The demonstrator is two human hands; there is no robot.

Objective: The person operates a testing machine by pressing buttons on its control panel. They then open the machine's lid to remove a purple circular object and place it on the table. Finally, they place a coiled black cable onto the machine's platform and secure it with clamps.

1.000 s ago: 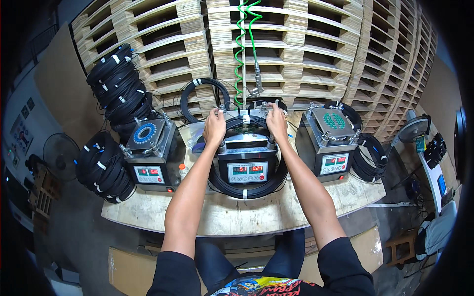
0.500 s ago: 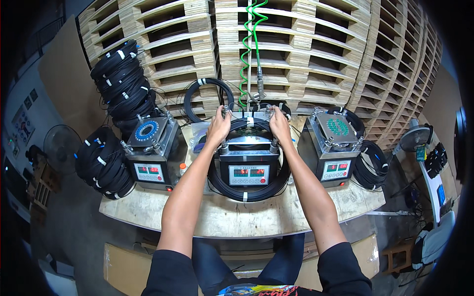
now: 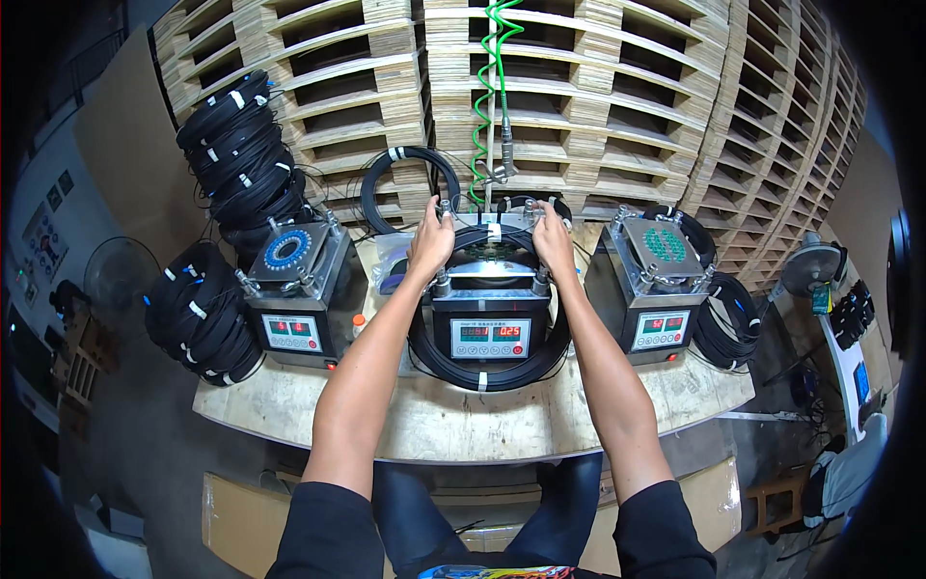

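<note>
At the middle of the table stands a metal bench machine (image 3: 492, 297) with a red digital display. A coil of black cable (image 3: 482, 376) hangs around it, drooping past its front and crossing over its top. My left hand (image 3: 431, 243) is closed around the metal corner post (image 3: 445, 209) at the machine's far left. Its twin, the far right corner post (image 3: 530, 207), is gripped by my right hand (image 3: 553, 241). Both arms reach forward on either side of the machine. The fingertips are partly hidden behind the posts.
Similar machines flank it, one with a blue ring of parts (image 3: 287, 250), one with a green-dotted plate (image 3: 664, 244). Stacked black cable coils (image 3: 241, 154) rise at the left. A green spiral air hose (image 3: 479, 106) hangs before wooden pallets (image 3: 338, 96). An orange-capped bottle (image 3: 358, 323) stands near my left forearm.
The view has shifted slightly. Both hands stay at the far corner posts, with only a small change in finger position. The readings on the machine displays have changed.
</note>
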